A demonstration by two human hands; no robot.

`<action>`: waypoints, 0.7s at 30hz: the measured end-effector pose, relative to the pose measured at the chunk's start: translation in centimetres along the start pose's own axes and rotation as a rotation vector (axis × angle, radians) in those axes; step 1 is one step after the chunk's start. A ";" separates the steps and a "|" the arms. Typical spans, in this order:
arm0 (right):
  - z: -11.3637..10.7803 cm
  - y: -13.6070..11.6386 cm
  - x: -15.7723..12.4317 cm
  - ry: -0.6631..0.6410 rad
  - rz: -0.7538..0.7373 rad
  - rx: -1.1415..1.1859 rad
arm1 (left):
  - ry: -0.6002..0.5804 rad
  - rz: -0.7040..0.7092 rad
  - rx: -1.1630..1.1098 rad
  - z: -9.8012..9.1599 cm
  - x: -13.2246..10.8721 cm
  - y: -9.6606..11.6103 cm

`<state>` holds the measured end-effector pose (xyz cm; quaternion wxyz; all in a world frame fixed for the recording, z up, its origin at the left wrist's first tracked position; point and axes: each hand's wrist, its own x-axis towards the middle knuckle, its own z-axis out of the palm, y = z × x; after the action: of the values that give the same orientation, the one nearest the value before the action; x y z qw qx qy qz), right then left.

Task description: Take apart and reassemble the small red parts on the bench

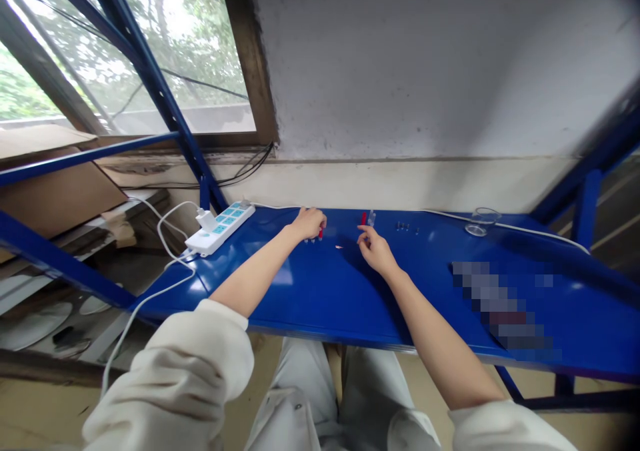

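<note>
The left hand (307, 224) pinches a red cylinder (321, 234), seemingly to steady it, while the right hand (377, 251) curls its fingers narrowly, any hold unclear.

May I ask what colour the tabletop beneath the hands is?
The tabletop is blue, best seen in the head view.

The left hand (308, 222) is partly hiding a red piece (321, 234) at its fingertips. Right of the right hand (379, 251), pixelation is masking a long object (500, 311); between both hands, a scrap (339, 246) is looking too small to identify.
</note>
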<state>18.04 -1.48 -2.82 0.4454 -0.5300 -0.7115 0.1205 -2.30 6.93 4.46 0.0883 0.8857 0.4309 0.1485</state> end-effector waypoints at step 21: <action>-0.1 -0.2 0.0 -0.024 0.014 -0.039 | 0.020 -0.068 -0.169 -0.3 -0.3 0.0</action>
<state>18.04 -1.59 -2.65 0.4258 -0.5421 -0.7151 0.1162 -2.62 6.71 4.71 0.1633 0.8584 0.4476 0.1903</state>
